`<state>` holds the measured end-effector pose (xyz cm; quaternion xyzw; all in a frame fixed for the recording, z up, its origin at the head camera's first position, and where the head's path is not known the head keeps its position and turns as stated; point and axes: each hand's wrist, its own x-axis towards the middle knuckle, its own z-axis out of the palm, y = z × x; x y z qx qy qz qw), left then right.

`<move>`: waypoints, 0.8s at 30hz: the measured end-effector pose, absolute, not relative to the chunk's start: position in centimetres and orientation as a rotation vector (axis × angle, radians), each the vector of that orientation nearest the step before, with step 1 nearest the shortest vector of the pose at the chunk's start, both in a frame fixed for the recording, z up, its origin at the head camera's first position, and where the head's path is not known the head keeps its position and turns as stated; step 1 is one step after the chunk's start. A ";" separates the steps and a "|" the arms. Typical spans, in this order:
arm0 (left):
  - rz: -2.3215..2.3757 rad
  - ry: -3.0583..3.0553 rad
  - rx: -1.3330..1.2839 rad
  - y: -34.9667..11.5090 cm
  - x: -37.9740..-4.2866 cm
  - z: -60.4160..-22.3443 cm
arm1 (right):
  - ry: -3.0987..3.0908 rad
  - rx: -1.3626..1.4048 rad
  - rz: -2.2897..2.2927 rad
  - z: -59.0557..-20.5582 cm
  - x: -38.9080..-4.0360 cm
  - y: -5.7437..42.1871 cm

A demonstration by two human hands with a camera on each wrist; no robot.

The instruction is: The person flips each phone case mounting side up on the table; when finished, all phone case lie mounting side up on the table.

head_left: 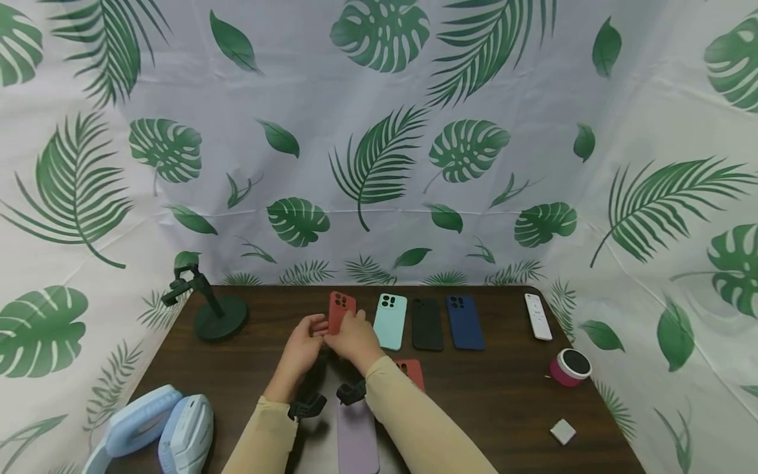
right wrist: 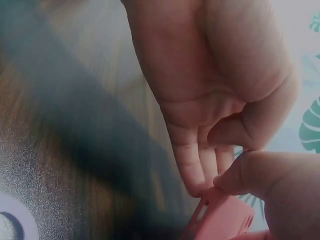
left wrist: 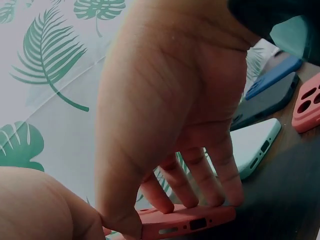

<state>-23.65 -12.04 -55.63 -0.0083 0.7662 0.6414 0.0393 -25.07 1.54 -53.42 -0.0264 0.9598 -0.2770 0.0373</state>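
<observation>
Between my two hands is a red phone case (head_left: 340,309) with camera cutouts, tilted up at the back of the dark wooden table. My left hand (head_left: 303,343) holds it from the left, thumb and fingertips on the case in the left wrist view. From the right, my right hand (head_left: 358,340) grips the same case; its thumb is bent in the right wrist view, and part of the case is hidden by the hands. Just right of it lies a mint phone case (head_left: 390,322). Below my wrists is a lilac phone case (head_left: 358,438) on a grey mat.
A black case (head_left: 427,324) and a blue case (head_left: 465,322) continue the row. Another red case (head_left: 412,372) lies partly behind my right sleeve. Rightward are a white remote (head_left: 537,317), a pink jar (head_left: 567,374) and a white cube (head_left: 562,432); leftward, headphones (head_left: 188,434) and a stand (head_left: 219,319).
</observation>
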 end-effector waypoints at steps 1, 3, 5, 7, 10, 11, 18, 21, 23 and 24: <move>1.960 2.349 -0.009 -12.0 -23.6 -55.5 | 2.947 -0.079 -0.843 -53.4 -25.1 1.6; 1.924 2.372 0.019 -11.9 -23.7 -55.3 | 2.952 -0.076 -0.847 -53.3 -25.1 1.7; 1.859 2.409 0.041 -11.8 -23.7 -55.2 | 2.951 -0.065 -0.876 -53.3 -25.1 1.9; 1.761 2.478 0.089 -11.8 -23.6 -55.4 | 2.940 -0.045 -0.890 -53.3 -25.0 2.0; 1.610 2.580 0.198 -12.0 -23.5 -55.8 | 2.921 -0.029 -0.918 -53.4 -24.8 2.0; 1.576 2.608 0.229 -12.0 -23.4 -55.9 | 2.919 -0.028 -0.924 -53.5 -24.7 2.0; 1.530 2.620 0.265 -12.0 -23.3 -56.2 | 2.927 0.007 -0.995 -53.2 -24.6 1.9; 1.520 2.618 0.281 -12.1 -23.3 -56.1 | 2.964 0.008 -1.043 -53.0 -24.6 2.0; 1.513 2.616 0.292 -12.1 -23.2 -56.2 | 3.002 0.001 -1.059 -52.9 -24.6 2.0; 1.507 2.611 0.297 -12.2 -23.2 -56.2 | 3.016 0.002 -1.070 -52.9 -24.7 2.0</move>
